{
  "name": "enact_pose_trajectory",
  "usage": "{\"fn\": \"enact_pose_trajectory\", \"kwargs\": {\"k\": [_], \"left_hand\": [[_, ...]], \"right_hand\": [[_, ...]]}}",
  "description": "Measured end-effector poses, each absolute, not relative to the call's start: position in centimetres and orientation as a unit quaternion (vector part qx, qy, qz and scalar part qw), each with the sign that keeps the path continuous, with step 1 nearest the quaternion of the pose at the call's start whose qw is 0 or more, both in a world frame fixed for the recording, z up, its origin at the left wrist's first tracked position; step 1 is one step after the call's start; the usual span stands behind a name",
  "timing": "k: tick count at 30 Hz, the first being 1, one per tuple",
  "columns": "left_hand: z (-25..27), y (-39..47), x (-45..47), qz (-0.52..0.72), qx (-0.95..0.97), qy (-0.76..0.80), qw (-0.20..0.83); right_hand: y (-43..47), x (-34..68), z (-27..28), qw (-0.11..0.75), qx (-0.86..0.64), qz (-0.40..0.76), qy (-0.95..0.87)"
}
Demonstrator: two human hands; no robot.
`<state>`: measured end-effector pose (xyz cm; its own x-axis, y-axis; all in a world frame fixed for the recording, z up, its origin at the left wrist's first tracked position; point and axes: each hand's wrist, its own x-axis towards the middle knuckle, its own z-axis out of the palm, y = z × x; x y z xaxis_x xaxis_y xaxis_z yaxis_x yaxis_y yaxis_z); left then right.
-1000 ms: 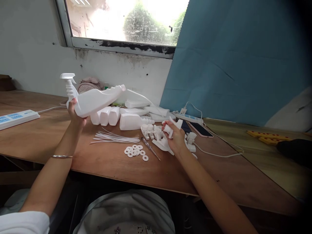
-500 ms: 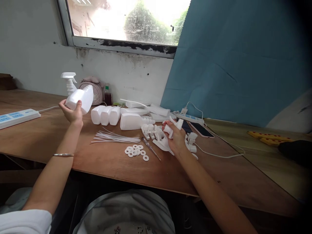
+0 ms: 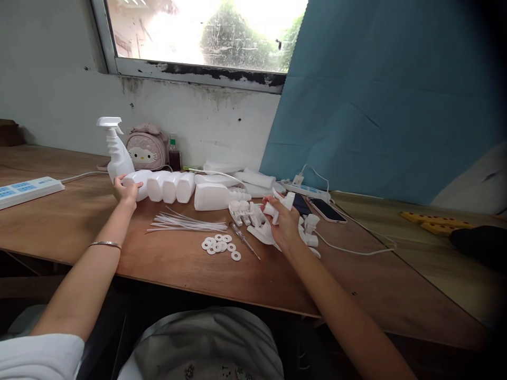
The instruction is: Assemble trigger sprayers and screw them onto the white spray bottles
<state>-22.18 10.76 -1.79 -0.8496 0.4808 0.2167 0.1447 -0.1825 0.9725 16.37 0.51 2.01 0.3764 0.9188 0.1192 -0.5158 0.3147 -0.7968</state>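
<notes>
My left hand (image 3: 125, 194) is closed around the base end of a white plastic bottle (image 3: 139, 178), which lies on its side at the left end of a row of similar bottles (image 3: 169, 187). Right behind it stands an upright spray bottle (image 3: 119, 153) with its trigger head on. A white trigger sprayer head (image 3: 285, 200) is gripped in my right hand (image 3: 285, 226), above a pile of other trigger heads (image 3: 245, 214). Another bottle (image 3: 212, 197) lies in the middle. Thin white tubes (image 3: 186, 222), flat white washers (image 3: 219, 245) and a screwdriver (image 3: 244, 240) lie nearer me.
A pink bag (image 3: 146, 150) and a small dark bottle (image 3: 174, 157) stand by the wall. Power strips lie at the left (image 3: 29, 191) and back right (image 3: 311, 192). A phone (image 3: 328, 210) and a white cable (image 3: 364, 254) lie at the right.
My left hand has lowered the bottle from the air to the tabletop, in line with the row. The right hand still holds the trigger head in about the same place.
</notes>
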Motion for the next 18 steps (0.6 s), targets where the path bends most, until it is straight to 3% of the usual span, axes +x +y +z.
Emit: {"fn": "enact_pose_trajectory", "kwargs": {"k": [10, 18], "left_hand": [[-1.9, 11.3, -21.5, 0.712, 0.265, 0.622, 0.191], [-1.3, 10.9, -21.3, 0.718, 0.277, 0.622, 0.145]], "right_hand": [[0.3, 15.9, 1.5, 0.733, -0.373, 0.427, -0.377], [-0.4, 15.0, 0.3, 0.669, -0.401, 0.352, -0.517]]}}
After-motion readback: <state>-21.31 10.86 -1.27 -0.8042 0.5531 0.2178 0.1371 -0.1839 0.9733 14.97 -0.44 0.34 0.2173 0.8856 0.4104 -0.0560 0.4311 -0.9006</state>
